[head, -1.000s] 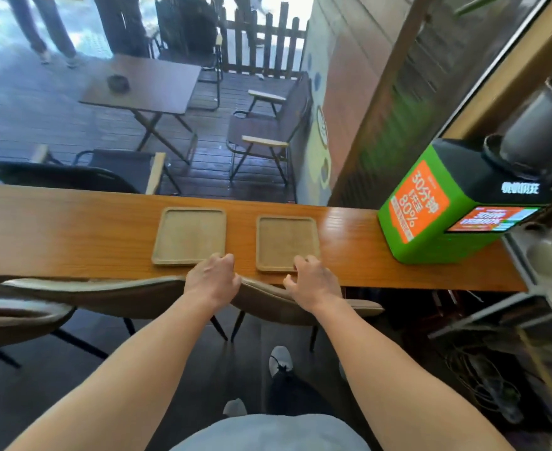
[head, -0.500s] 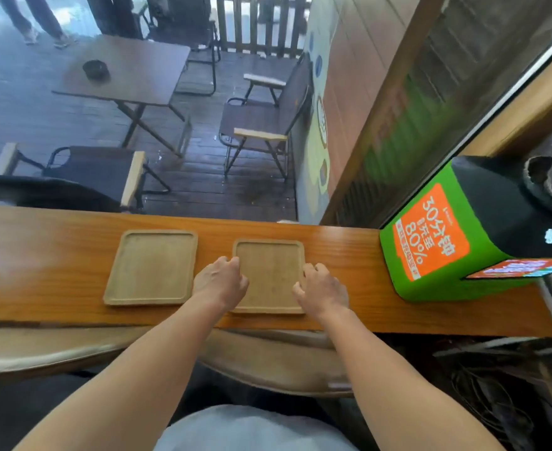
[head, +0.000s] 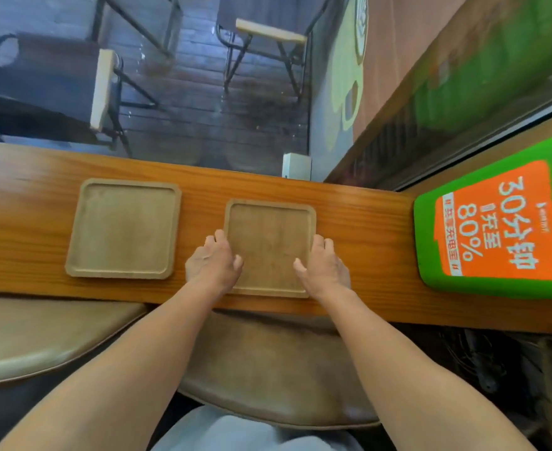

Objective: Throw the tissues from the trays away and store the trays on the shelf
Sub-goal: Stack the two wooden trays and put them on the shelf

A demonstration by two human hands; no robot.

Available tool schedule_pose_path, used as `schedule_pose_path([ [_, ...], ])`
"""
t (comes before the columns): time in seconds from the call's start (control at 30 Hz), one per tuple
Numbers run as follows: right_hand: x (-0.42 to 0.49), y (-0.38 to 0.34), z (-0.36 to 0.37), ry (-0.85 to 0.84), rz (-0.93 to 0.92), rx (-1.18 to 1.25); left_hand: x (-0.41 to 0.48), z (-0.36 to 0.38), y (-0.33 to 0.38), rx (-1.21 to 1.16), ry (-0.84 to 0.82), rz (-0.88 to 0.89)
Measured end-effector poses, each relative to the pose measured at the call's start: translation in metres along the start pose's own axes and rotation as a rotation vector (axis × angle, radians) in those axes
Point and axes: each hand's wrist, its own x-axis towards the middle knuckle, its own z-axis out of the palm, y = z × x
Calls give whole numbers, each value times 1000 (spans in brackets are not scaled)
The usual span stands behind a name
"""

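Two square wooden trays lie flat on a long wooden counter (head: pixel 359 222). The left tray (head: pixel 123 227) has nothing on it and no hand near it. The right tray (head: pixel 269 242) is also bare of tissues. My left hand (head: pixel 214 263) grips the right tray's left edge, thumb on top of the rim. My right hand (head: pixel 322 266) grips its right edge the same way. The tray still rests on the counter. No tissues and no shelf are in view.
A green charging kiosk (head: pixel 495 222) with an orange panel stands on the counter at the right. Padded stools (head: pixel 268 369) sit under the counter's near edge. Beyond the window are patio chairs (head: pixel 261 37) and decking.
My left hand has moved from between the trays onto the right tray's left edge, and my right hand onto its right edge. My head has leaned closer over the counter.
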Motion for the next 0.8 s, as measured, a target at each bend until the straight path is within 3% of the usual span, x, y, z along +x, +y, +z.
schedule_pose_path([
  [0.23,11,-2,17,-38,146,101,4,16,8,-82,-34,-105],
  [0.43,12,-22,20,-65,436,433,0,23,20,-262,-44,-388],
  [0.57,19,-17,14,-124,518,517,2,22,15,-371,-97,-543],
  [0.67,23,-3,10,-202,554,654,8,21,3,-438,-178,-558],
  [0.8,9,5,11,-314,617,904,7,18,-8,-736,-321,-533],
])
